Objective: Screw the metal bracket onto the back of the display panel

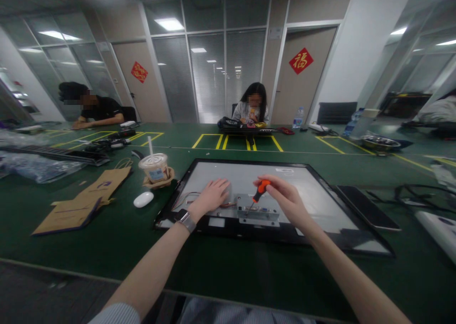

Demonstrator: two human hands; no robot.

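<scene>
A flat display panel with a black frame and a pale grey back lies face down in front of me. Near its front edge sits a metal bracket with connectors, and thin wires run from it to the left. My right hand grips an orange and black screwdriver by its handle. The shaft slants down, its tip at the bracket; whether it sits in a screw is too small to tell. My left hand, with a watch on the wrist, rests flat on the panel left of the bracket, fingers extended.
On the left are a lidded drink cup in a cardboard holder, a white mouse and brown paper bags. To the right lie a phone, black cables and a white device. Other people sit across the green table.
</scene>
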